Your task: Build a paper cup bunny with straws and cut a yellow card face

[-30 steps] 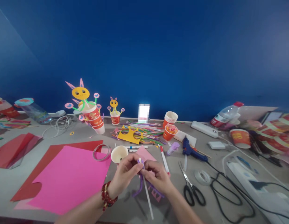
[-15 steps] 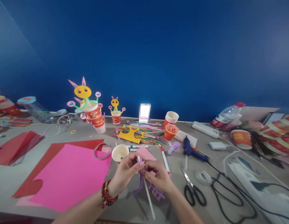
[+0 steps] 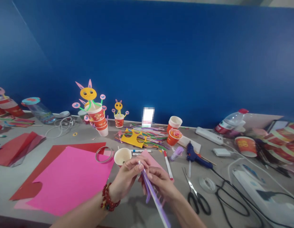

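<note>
My left hand point(image 3: 126, 177), with a red bead bracelet at the wrist, is closed in a pinch on the upper end of a thin white stick point(image 3: 164, 218). Purple pipe cleaner point(image 3: 148, 190) lies along the stick and also hangs below my fingers. Just lower down, my right hand point(image 3: 162, 182) is closed around the same stick and pipe cleaner. Its fingertips partly hide where the two meet. Right behind my left hand stands a white-lined paper cup point(image 3: 122, 154). A piece of pink paper point(image 3: 150, 159) lies on the table beyond my fingers.
Pink sheets point(image 3: 71, 180) and a tape roll point(image 3: 104, 155) lie left. Scissors point(image 3: 194, 193), a blue glue gun point(image 3: 196, 155) and a red-capped marker point(image 3: 168, 166) are right. Behind are pipe cleaners point(image 3: 153, 136), yellow cut paper point(image 3: 132, 138) and stacked cups with rabbit figures point(image 3: 98, 117).
The white stick has swung toward me and to the right, its lower end now nearer the camera. The purple pipe cleaner now runs along it. Both hands remain close together.
</note>
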The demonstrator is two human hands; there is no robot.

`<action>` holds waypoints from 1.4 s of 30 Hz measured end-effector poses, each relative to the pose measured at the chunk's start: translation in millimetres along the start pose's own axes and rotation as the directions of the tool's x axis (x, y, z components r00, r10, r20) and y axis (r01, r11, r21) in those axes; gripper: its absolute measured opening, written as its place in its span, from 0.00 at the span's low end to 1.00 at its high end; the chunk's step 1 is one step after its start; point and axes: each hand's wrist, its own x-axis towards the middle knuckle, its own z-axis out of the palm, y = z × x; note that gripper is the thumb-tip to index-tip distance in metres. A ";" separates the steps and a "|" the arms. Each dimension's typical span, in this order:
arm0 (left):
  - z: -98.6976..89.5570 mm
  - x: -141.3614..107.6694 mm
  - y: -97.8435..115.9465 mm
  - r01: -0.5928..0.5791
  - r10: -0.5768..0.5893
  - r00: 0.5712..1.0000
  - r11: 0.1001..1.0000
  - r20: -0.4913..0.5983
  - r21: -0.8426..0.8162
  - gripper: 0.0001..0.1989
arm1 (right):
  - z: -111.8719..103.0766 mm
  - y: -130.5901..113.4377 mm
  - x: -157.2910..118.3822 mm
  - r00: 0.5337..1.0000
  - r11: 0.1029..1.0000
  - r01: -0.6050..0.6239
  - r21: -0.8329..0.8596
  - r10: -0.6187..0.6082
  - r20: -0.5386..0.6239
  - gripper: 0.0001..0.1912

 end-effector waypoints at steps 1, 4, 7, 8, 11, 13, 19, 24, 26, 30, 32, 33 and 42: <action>0.1 -0.2 -0.2 0.011 -0.011 1.000 1.000 0.006 -0.002 0.09 | 0.6 1.3 0.2 1.000 1.000 0.000 0.030 0.000 -0.018 0.23; 0.3 -0.9 -0.6 0.032 -0.032 0.999 0.998 -0.010 0.054 0.13 | 1.8 0.0 0.5 0.989 0.998 0.054 0.042 -0.048 -0.136 0.22; 0.6 -0.5 0.9 -0.018 0.029 0.998 0.982 -0.054 0.189 0.15 | 1.4 -6.5 0.5 0.972 0.992 0.119 -0.050 -0.127 -0.198 0.22; 0.6 0.0 1.7 -0.034 0.048 0.997 0.972 -0.054 0.234 0.14 | 1.0 -8.6 0.5 0.967 0.985 0.137 -0.108 -0.157 -0.199 0.23; 0.9 1.5 4.1 -0.031 0.048 0.998 0.946 -0.043 0.321 0.16 | -0.4 -11.5 0.9 0.953 0.933 0.178 -0.312 -0.242 -0.180 0.26; 1.6 1.7 5.1 -0.023 0.045 0.997 0.940 -0.057 0.339 0.17 | -0.9 -11.0 1.4 0.951 0.902 0.185 -0.389 -0.264 -0.160 0.26; 5.2 -2.3 5.2 0.005 0.019 0.997 0.951 -0.074 0.308 0.17 | -0.8 -6.7 0.4 0.980 0.961 0.120 -0.250 -0.155 -0.127 0.25; 3.9 -3.8 2.1 0.005 0.023 0.997 0.932 -0.072 0.362 0.19 | -1.2 -4.0 -0.9 0.991 0.975 0.082 -0.209 -0.101 -0.084 0.24; 2.5 -3.9 0.1 -0.028 0.068 0.994 0.920 -0.088 0.390 0.19 | -1.1 -3.5 -0.2 0.992 0.973 0.092 -0.211 -0.108 -0.066 0.24; 1.6 -4.5 -4.0 -0.024 0.067 0.992 0.933 -0.108 0.358 0.18 | -1.1 -3.4 2.0 0.993 0.982 0.091 -0.167 -0.103 -0.065 0.24; 2.1 -4.7 -4.8 0.006 0.021 0.997 0.942 -0.078 0.334 0.18 | -1.5 -3.0 2.6 0.992 0.987 0.088 -0.138 -0.100 -0.081 0.24; 2.5 -4.7 -4.6 0.013 0.009 0.998 0.944 -0.065 0.330 0.18 | -1.8 -2.6 2.6 0.991 0.988 0.091 -0.124 -0.102 -0.084 0.24; 4.6 -7.8 -2.1 -0.035 0.071 0.993 0.940 -0.095 0.339 0.18 | 1.5 -1.8 0.7 0.989 0.985 0.118 -0.128 -0.128 -0.071 0.23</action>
